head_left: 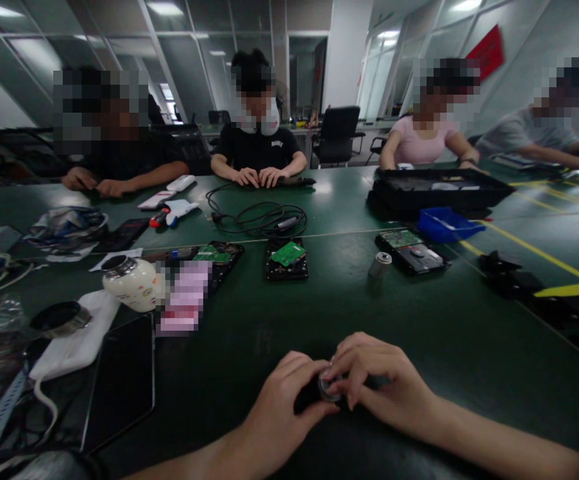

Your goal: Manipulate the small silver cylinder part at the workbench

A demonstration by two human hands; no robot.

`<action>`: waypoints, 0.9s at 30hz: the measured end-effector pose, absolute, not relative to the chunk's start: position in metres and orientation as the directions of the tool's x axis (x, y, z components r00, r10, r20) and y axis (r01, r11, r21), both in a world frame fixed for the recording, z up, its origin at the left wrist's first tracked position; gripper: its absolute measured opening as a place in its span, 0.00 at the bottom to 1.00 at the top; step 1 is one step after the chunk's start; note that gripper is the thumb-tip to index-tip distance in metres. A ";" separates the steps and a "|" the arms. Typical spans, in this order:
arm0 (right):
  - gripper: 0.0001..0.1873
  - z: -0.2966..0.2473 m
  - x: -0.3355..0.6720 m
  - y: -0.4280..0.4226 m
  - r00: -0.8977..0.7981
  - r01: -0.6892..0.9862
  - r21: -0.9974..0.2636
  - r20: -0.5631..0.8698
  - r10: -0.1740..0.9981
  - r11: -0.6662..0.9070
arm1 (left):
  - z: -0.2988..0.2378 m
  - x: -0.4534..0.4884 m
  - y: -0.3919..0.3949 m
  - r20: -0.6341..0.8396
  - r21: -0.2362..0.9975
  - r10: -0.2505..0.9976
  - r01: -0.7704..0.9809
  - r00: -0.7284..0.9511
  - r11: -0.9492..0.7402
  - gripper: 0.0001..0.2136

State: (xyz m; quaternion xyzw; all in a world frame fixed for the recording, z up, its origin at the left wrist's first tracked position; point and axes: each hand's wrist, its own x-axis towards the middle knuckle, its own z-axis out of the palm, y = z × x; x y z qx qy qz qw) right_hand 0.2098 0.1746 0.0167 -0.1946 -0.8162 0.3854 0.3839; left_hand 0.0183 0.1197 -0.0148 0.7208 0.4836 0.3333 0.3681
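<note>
My left hand (282, 407) and my right hand (382, 380) meet near the front edge of the dark green table (419, 333). Both are curled around a small dark object with a round silvery part (330, 388) held between the fingertips. Most of that object is hidden by my fingers. My left hand grips its dark body from the left, and the fingers of my right hand pinch the round silvery part from above.
A hard drive with a green circuit board (287, 257) lies ahead, another (412, 250) to the right beside a small metal cylinder (380, 264). A blue bin (446, 223), black tray (439, 187), cable (262, 217), white jar (132, 283) and tablet (119, 380) stand around. Several people sit opposite.
</note>
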 end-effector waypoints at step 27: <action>0.16 0.002 0.235 0.210 -0.545 0.123 -0.893 0.303 0.782 0.432 | -0.013 0.016 0.121 0.089 0.864 0.948 0.450 0.307 -0.227 0.20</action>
